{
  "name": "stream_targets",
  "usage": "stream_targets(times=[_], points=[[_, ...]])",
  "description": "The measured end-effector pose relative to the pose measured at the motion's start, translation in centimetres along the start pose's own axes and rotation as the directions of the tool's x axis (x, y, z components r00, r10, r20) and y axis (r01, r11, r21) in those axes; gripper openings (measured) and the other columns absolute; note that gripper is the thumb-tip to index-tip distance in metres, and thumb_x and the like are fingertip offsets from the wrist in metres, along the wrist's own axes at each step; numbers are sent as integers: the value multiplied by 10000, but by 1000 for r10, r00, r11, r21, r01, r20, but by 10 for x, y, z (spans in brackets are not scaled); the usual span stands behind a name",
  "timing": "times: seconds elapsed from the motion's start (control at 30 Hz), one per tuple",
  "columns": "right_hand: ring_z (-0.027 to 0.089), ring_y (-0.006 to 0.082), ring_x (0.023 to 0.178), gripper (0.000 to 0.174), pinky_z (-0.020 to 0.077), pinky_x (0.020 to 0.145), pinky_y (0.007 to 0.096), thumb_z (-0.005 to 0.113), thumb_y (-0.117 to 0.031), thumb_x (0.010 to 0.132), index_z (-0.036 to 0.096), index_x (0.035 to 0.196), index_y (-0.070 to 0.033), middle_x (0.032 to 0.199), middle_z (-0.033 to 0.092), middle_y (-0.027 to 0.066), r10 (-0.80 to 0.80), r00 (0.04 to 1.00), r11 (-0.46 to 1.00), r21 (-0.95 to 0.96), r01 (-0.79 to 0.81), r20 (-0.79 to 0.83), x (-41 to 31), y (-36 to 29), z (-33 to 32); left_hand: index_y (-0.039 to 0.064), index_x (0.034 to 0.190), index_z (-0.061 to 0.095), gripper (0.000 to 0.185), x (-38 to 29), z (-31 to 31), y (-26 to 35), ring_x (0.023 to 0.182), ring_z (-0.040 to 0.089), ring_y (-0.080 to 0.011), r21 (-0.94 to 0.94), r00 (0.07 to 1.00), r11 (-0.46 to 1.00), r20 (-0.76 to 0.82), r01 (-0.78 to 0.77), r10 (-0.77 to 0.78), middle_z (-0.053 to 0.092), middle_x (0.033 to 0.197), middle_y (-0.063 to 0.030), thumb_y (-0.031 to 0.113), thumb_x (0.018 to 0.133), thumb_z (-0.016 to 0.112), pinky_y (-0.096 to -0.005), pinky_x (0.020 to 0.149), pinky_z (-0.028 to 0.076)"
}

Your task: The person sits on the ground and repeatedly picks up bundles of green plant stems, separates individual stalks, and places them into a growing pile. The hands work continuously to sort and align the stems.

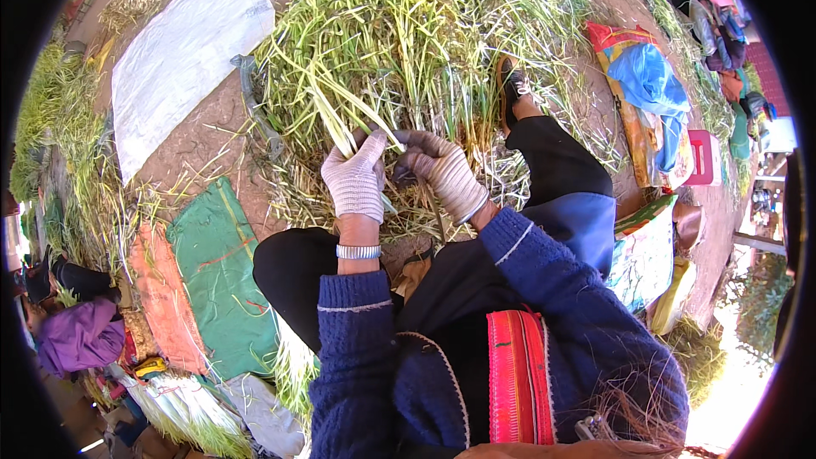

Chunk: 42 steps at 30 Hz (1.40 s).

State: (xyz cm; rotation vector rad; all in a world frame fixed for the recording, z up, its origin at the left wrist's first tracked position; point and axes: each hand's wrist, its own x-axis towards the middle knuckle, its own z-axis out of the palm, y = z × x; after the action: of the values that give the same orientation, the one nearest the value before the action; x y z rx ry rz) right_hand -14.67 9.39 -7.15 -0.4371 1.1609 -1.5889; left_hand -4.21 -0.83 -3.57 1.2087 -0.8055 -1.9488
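Observation:
My left hand (356, 178), in a pale knitted glove, grips a few long green-white stalks (331, 116) that look like spring onions. Their leafy ends fan out away from me. Beside it, my right hand (446, 172) wears a matching glove with dark, soiled fingers. Its thumb and fingertips close around a single stalk (373, 111) angled across to the left. A thin dark strip hangs below the right palm; what it is I cannot tell. Just beyond both hands lies a large heap of similar green stalks (408, 32), with dry trimmings at its near edge.
A white woven sheet (191, 51) lies on the earth floor at left, with green (213, 280) and orange (167, 299) sacks nearer me. Bundled white-stemmed stalks (185, 408) lie lower left, near a person in purple (83, 338). At right are a blue plastic bag (650, 80) and a pink container (703, 157).

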Motion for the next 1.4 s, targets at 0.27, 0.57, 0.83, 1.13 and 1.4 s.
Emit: stream_targets(times=[0.27, 0.57, 0.83, 1.13, 1.4], points=[[703, 218, 819, 333, 596, 699, 347, 668, -153, 961, 607, 1240, 18, 935, 698, 96, 179, 972, 920, 326, -220, 151, -2, -7, -15, 19, 989, 665, 159, 9, -5, -35, 432, 554, -109, 67, 987, 985, -8, 161, -161, 666, 694, -61, 65, 867, 756, -243, 340, 360], [693, 174, 794, 249, 569, 703, 315, 670, -158, 955, 643, 1103, 41, 873, 700, 99, -69, 998, 893, -446, 65, 8, 7, -13, 1, 49, 949, 690, 173, 0, -6, -15, 372, 413, -43, 89, 995, 995, -94, 43, -34, 586, 605, 20, 137, 848, 800, -208, 319, 277], [659, 325, 730, 167, 526, 671, 395, 621, -198, 966, 688, 979, -46, 795, 661, 174, -143, 969, 519, -818, 246, 200, -16, 16, -20, 20, 985, 703, 157, 6, -11, -5, 389, 451, -46, -150, 998, 987, 3, -60, 61, 683, 712, -87, 154, 909, 732, -199, 334, 299], [707, 350, 892, 308, 556, 764, 464, 673, -330, 870, 743, 1005, -62, 927, 728, 169, 551, 822, -280, -960, 17, -146, -34, 133, -126, 8, 1016, 692, 171, 7, -24, 28, 382, 437, -48, -161, 966, 954, -98, -253, 239, 662, 691, -69, 156, 930, 708, -202, 337, 275], [705, 371, 986, 318, 566, 817, 472, 659, -324, 860, 764, 1021, -70, 1046, 733, 175, 528, 767, -465, -880, -99, -365, -41, 108, -137, 5, 1058, 681, 178, 9, -30, 52, 387, 407, -48, -197, 957, 936, -79, -291, 280, 644, 720, -65, 148, 953, 676, -214, 342, 269]])
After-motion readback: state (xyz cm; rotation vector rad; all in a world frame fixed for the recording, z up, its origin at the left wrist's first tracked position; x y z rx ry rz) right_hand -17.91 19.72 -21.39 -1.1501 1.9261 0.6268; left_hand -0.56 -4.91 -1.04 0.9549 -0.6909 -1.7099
